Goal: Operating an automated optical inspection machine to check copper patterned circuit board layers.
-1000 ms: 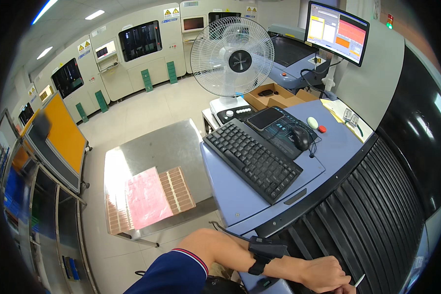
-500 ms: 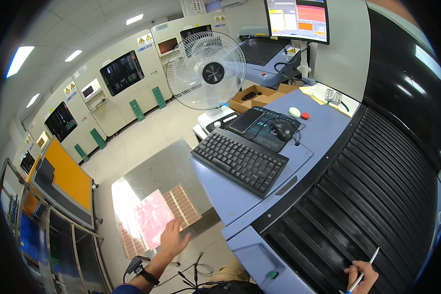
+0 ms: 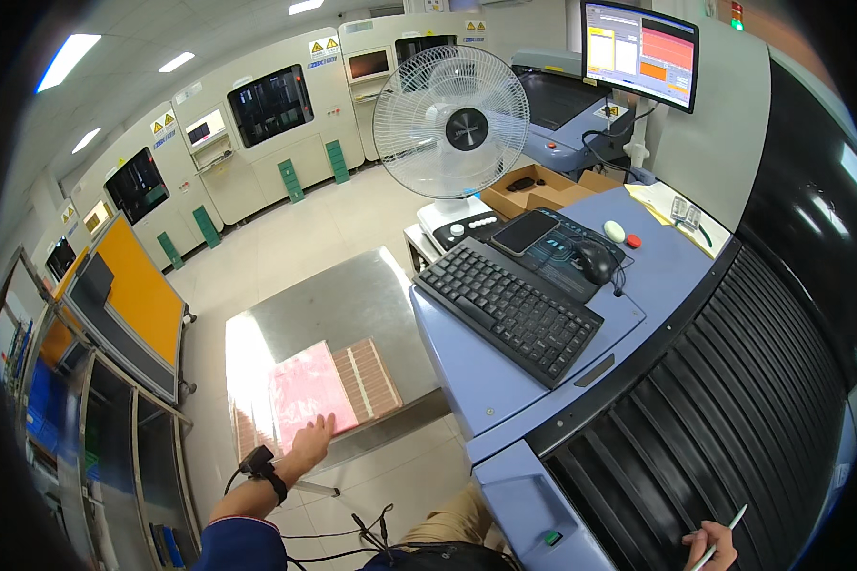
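Lower left of centre, pink sheet (image 3: 309, 381) partly covers brown gridded panel (image 3: 375, 381) on metal table (image 3: 343, 295). Left hand (image 3: 312, 442) at sheet's lower edge, fingers part-spread; pinching or merely touching, can't be told. Right hand (image 3: 714, 544), lower right, closed round pen-like stick (image 3: 735, 519). Thin sheet probably creases; flat fingers best. Table's lower edge near; room above sheet.

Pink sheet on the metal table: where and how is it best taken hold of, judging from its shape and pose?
Probably pinch the pink sheet at its near right corner, coming from the person's side and slightly above. It lies flat over brown patterned material, so its broad face offers little to pinch, while that corner points toward the person. The left grip is at the near edge.
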`<control>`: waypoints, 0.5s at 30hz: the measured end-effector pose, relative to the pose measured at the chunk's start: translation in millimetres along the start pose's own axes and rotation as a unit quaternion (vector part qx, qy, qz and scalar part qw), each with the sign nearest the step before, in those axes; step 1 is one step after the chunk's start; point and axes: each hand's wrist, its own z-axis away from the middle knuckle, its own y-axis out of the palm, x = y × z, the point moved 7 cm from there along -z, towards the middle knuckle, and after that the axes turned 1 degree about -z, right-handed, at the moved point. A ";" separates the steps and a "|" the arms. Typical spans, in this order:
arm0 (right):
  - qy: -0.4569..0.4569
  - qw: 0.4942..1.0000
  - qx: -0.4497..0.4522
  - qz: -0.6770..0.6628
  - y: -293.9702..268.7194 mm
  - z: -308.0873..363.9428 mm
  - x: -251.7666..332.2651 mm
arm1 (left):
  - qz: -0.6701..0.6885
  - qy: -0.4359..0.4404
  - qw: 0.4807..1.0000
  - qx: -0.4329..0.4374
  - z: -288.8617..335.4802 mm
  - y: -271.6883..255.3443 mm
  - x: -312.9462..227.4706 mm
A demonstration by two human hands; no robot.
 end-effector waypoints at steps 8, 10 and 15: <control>-0.060 0.994 -0.086 -0.037 -2.8 3.0 -42.7 | -0.078 -0.075 0.993 -0.042 -71.1 -0.3 95.2; -0.010 0.992 -0.117 -0.039 -1.3 -2.4 -55.2 | -0.083 -0.114 0.989 -0.050 -86.1 10.0 121.2; -0.004 0.986 -0.152 -0.063 -19.8 -13.9 -40.1 | -0.065 -0.164 0.981 -0.085 -115.4 21.1 144.6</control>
